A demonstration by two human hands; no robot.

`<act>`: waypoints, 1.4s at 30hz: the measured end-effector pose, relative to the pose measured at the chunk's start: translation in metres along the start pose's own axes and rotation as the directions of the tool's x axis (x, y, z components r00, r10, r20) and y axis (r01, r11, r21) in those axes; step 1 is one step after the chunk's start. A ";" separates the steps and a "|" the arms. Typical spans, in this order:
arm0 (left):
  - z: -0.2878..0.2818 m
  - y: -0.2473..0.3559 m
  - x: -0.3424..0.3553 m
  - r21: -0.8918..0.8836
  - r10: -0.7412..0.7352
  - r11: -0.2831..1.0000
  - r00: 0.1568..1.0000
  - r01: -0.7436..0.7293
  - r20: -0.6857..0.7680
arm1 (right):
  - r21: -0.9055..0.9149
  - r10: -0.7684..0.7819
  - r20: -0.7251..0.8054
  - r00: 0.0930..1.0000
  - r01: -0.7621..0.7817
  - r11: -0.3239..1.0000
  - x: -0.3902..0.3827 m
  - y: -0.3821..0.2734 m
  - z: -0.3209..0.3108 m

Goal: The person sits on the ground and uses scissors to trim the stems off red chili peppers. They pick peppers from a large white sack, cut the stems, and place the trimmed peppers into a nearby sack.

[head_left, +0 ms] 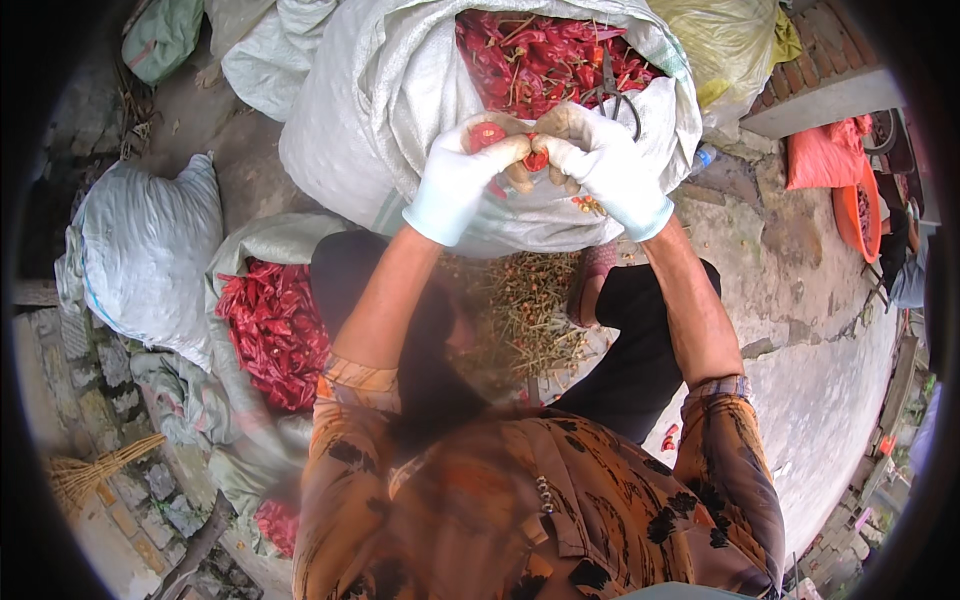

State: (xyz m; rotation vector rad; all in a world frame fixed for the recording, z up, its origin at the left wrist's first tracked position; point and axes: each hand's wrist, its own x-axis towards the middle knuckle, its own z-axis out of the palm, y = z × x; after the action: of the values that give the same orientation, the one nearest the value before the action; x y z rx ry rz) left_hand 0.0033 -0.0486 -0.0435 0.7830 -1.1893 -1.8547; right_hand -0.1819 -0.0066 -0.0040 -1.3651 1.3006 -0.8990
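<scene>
Head view: left hand (462,168) and right hand (612,165) hold fingers closed on a red pepper (538,158) over the open sack (350,130). Apparent step: two-handed pepper handling; the next move likely requires controlled, opposed fingertip pressure.

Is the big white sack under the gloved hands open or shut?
Open: the white sack gapes at the top, showing red peppers inside.

Red piece (538,157) between left hand (462,170) and right hand (612,165) mostly hidden by fingers (565,122); big white sack (340,125) cut off at top edge; shirt front (450,490) blurred (smeary patch); contents of orange basin (848,222) too small to tell.
</scene>
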 end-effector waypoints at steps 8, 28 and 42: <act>0.001 0.005 -0.002 -0.051 -0.016 0.999 0.999 0.017 0.036 | 0.176 -0.021 -0.002 1.000 0.021 0.984 -0.003 0.004 -0.001; 0.000 0.010 -0.002 -0.099 0.004 0.995 0.999 -0.009 -0.049 | 0.174 -0.033 -0.089 0.996 0.048 0.984 -0.008 0.000 0.008; -0.008 0.018 0.012 0.060 0.064 0.997 0.975 -0.052 -0.212 | -0.560 -0.270 -0.229 0.935 0.100 0.822 0.066 0.043 0.001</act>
State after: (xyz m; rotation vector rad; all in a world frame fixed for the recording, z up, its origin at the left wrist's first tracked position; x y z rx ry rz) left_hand 0.0088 -0.0672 -0.0306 0.9421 -1.1161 -1.6509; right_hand -0.1814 -0.0679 -0.0538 -1.8781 1.7709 -0.9339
